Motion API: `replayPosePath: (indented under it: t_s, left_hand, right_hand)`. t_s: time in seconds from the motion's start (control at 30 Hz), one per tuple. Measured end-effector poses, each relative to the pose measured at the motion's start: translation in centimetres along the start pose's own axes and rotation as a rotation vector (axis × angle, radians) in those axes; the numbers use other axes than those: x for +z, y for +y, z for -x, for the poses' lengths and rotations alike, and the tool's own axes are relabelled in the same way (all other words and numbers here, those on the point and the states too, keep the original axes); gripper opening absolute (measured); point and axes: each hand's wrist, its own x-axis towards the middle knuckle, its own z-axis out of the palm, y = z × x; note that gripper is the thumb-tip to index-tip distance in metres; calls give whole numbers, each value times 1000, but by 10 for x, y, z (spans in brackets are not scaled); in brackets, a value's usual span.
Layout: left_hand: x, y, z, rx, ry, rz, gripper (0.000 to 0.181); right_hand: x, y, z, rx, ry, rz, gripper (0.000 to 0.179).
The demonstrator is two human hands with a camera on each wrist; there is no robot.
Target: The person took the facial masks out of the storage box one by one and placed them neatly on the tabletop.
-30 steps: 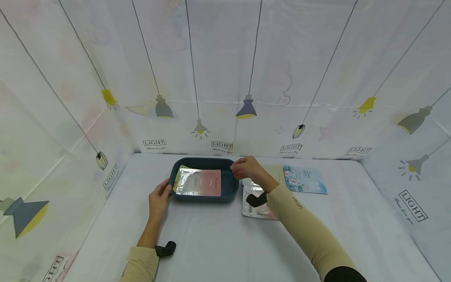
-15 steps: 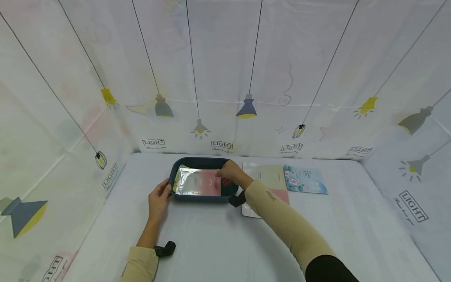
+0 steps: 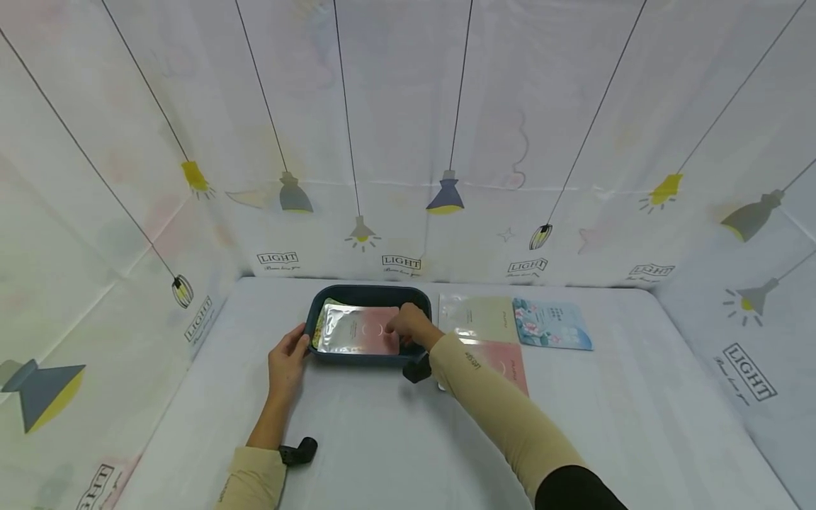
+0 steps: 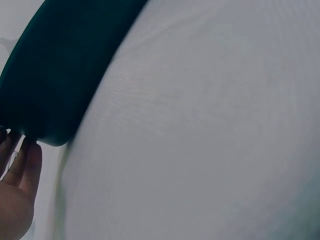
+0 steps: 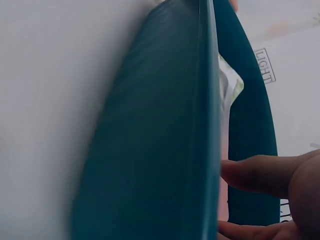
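A dark teal tray [image 3: 366,360] stands toward the back of the table. In it lies a silver and pink sheet mask packet [image 3: 357,333], with a yellow-green packet [image 3: 318,327] showing under its left edge. My left hand [image 3: 287,361] touches the tray's left end; in the left wrist view its straight fingers [image 4: 32,167] meet the end wall. My right hand [image 3: 413,326] reaches into the tray's right end, fingers at the pink end of the packet. In the right wrist view the tray's near wall hides those fingertips, so I cannot tell whether they pinch it.
Right of the tray lie a pale yellow packet [image 3: 481,316], a pink packet [image 3: 510,361] partly behind the right sleeve, and a blue floral packet [image 3: 553,324]. A printed curtain [image 3: 395,127] rises behind the white table [image 3: 376,439].
My right hand has moved left from the tray's right rim onto the packet's pink end. The packets on the right are more exposed. My left hand has stayed at the tray.
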Motion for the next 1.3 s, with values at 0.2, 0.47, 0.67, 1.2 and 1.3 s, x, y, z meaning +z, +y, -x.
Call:
replayPosePath:
  t_s: [0.2,0.47,0.67,1.2,1.3]
  left_hand:
    - [0,3,1,-7,-5,2,39]
    - [-1,2,3,5,-12,4,40]
    - [-1,-3,2,12,-9,-1,39]
    - [0,0,2,13,-3,-5,39]
    - [0,-1,2,3,6,-16,40]
  right_hand:
    - [4,1,-2,-3,50,-24,21]
    - [11,6,1,-91,109,-161,8]
    - [14,10,2,-165,125,-239,10]
    - [-11,13,12,-184,49,-503,19]
    - [-16,14,15,-192,34,-529,22]
